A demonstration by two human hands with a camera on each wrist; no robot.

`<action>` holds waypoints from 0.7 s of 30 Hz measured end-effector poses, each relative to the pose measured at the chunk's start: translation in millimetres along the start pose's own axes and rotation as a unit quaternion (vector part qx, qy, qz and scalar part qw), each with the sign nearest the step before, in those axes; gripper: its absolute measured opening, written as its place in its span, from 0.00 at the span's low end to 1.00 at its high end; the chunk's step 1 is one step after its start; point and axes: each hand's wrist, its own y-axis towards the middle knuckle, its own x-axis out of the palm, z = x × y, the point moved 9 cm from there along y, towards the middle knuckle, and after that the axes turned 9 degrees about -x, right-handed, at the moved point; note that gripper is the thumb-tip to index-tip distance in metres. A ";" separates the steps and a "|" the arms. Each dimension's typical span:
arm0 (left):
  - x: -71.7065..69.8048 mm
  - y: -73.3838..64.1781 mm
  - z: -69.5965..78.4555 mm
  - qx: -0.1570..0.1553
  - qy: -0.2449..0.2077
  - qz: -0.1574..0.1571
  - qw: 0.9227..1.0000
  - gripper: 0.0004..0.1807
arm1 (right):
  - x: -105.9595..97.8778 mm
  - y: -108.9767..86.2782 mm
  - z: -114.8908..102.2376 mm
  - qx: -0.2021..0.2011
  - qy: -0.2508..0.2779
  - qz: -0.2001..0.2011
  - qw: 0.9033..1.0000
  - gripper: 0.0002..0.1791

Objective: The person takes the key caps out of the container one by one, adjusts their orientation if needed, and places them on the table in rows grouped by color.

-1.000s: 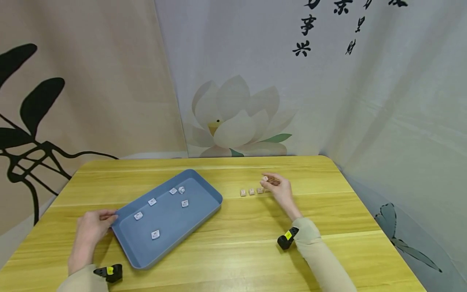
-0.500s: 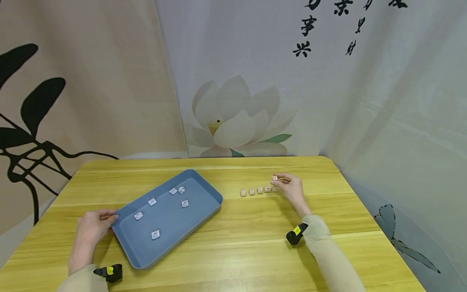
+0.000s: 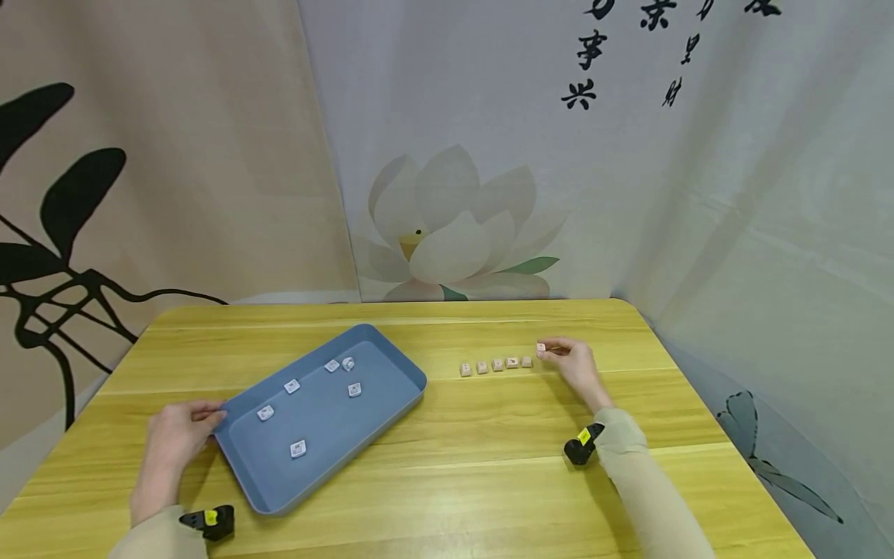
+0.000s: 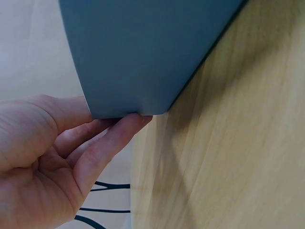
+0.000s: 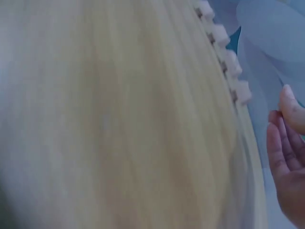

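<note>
My right hand pinches a small pale keycap between thumb and fingertips, just above the table. It is beyond the right end of a straight row of several similar keycaps. In the blurred right wrist view, part of that row shows near the hand; the held keycap is hidden there. My left hand grips the near-left corner of a blue-grey rectangular tray. The left wrist view shows its fingers against the tray's wall. Several whitish keycaps lie scattered in the tray.
Both hands work over a yellow wood-grain table. Printed curtains hang behind its far edge and along the sides. A small black camera is strapped at the right wrist, another camera at the left.
My right hand has moved right along the row and slightly lower, carrying the keycap, and uncovers the row's right end. The left hand and tray stay put.
</note>
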 end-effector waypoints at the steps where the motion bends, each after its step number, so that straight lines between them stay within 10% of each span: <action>1: -0.2 -0.1 0.0 -0.001 0.001 0.000 1.000 0.17 | -0.7 0.0 1.6 -0.004 -0.011 -0.005 1.000 0.18; 21: 0.5 -1.2 -0.7 -0.003 0.000 -0.003 1.000 0.18 | 5.0 0.3 18.5 0.005 -0.053 -0.060 0.997 0.16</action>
